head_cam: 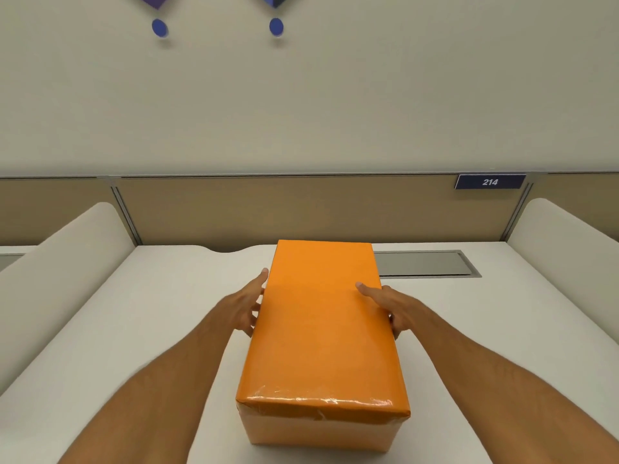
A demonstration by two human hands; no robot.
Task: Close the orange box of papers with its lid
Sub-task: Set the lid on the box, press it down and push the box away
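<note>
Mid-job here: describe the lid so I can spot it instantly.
On the white desk before the tan partition stands one orange box, its long side running away from the camera. The lid is its brighter, glossy top, crinkled and shiny along the near edge, between the left hand and the right hand; the box wall below is paler and matte.

Orange box (paler front) stands closed on the table, lid seated.

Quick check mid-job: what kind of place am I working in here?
Probably an office cubicle or a numbered study carrel: the orange box stands on a white desk with a metal hatch set in it, a tan partition panel behind, and a blue plate reading 214.
</note>
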